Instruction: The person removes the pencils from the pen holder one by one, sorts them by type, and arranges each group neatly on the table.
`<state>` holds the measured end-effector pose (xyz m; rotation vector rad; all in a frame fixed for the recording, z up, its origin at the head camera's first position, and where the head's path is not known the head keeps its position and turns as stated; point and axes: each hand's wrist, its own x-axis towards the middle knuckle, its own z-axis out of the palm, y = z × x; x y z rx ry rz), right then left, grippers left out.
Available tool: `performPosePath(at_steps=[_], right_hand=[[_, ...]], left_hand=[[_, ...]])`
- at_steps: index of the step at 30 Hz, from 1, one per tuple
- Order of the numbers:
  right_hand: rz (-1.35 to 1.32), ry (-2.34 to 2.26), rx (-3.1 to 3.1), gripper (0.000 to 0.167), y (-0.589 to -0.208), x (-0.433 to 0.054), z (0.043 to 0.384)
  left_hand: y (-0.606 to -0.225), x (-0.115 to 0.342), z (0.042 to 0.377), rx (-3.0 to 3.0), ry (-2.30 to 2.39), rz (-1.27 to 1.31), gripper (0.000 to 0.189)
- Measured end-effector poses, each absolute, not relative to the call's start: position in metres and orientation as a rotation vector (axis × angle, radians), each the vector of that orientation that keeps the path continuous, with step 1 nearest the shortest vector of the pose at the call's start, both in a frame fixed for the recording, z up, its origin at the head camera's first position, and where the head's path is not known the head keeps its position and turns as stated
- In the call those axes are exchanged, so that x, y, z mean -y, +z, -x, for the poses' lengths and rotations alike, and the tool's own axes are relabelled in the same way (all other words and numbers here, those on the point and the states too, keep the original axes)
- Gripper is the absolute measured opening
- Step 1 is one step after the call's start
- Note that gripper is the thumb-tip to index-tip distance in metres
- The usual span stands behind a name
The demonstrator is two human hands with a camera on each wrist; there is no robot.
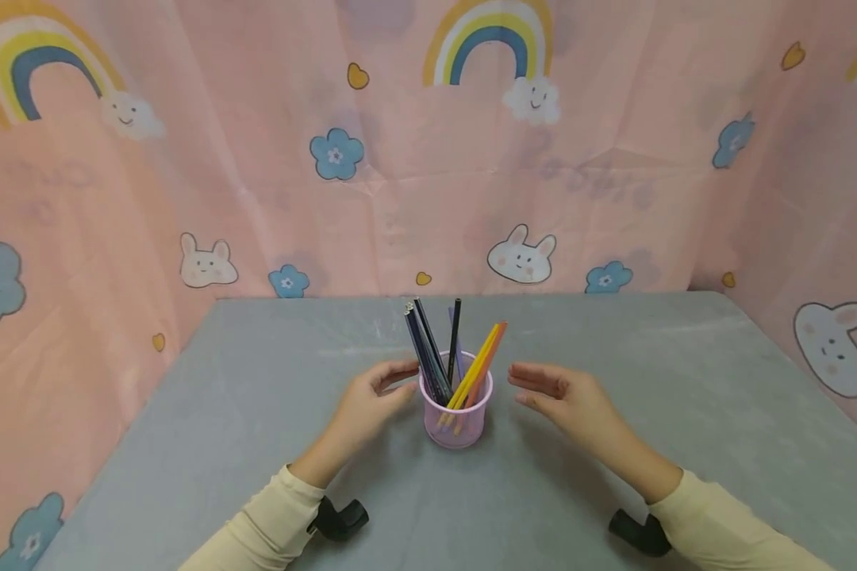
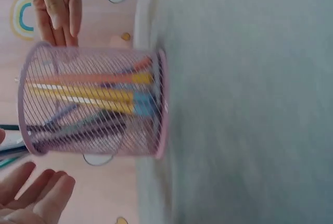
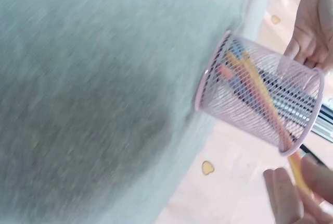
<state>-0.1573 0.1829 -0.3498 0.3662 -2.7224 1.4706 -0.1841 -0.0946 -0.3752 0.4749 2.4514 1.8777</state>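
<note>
The cup (image 1: 463, 438) stands upright on the table (image 1: 186, 444) between the hands, in the head view at three o'clock from the left hand (image 1: 371, 400) and nine o'clock from the right hand (image 1: 574, 403). Of its contents, the dark pencils (image 1: 423, 357) lean toward eleven o'clock, the yellow pencils (image 1: 475, 366) and an orange pencil (image 1: 501, 331) toward one. The left hand's thumb and fingers are parted, the fingertips right beside the rim; whether they touch it I cannot tell. The right hand, thumb likewise parted from the fingers, holds nothing, a small gap between it and the cup. The left wrist view shows, through the mesh, blue on the yellow pencils' lower ends and yellow on the orange one's; the head view leaves those colours indistinct.
</note>
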Motion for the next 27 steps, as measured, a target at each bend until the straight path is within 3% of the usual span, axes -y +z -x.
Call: performPosePath(at_steps=[27], right_hand=[[-0.070, 1.629, 2.752, 0.043, -0.337, -0.175, 0.156]], left_hand=[[-0.381, 0.082, 0.178, -2.254, 2.064, -0.361, 0.046]])
